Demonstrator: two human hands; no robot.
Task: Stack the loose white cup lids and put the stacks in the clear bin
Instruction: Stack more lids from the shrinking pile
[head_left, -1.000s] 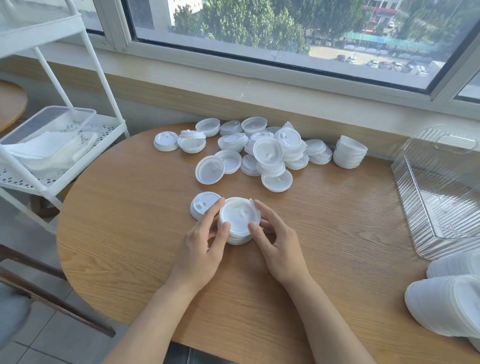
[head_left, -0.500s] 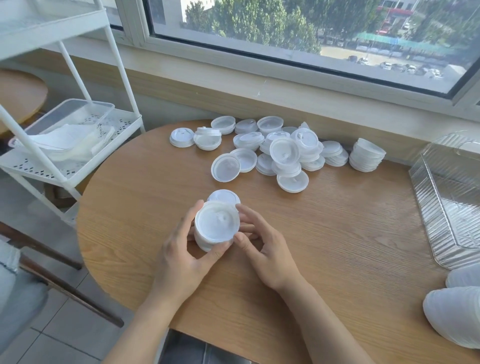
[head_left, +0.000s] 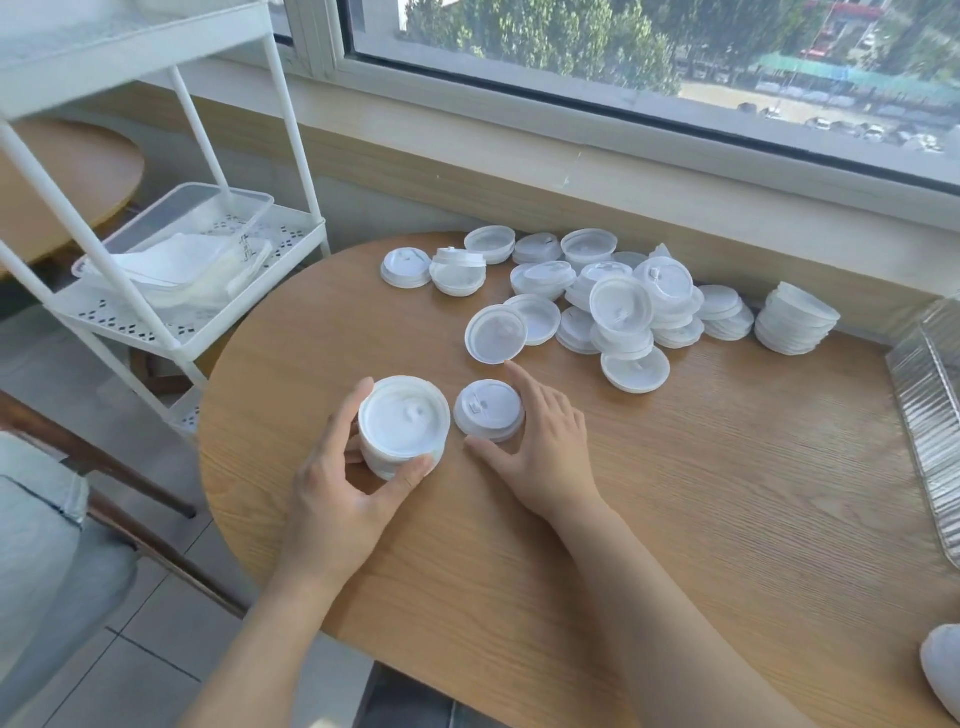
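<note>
Left hand (head_left: 332, 499) has thumb & fingers curled round a short stack of lids (head_left: 404, 423) at frame centre-left, held just off the wooden table (head_left: 701, 519); right hand (head_left: 545, 457), fingers spread fairly wide, cups a single lid (head_left: 488, 409) lying flat just beside it. Loose lids (head_left: 613, 306) are heaped upper centre, too overlapped to count, w/ 1 neat stack (head_left: 795, 319) to their right. Ribbed clear bin (head_left: 930, 415) at right edge, contents can't be seen; white shelf cart (head_left: 156, 260) upper left carries 1 plastic tray (head_left: 197, 218), window (head_left: 649, 67) along top.
</note>
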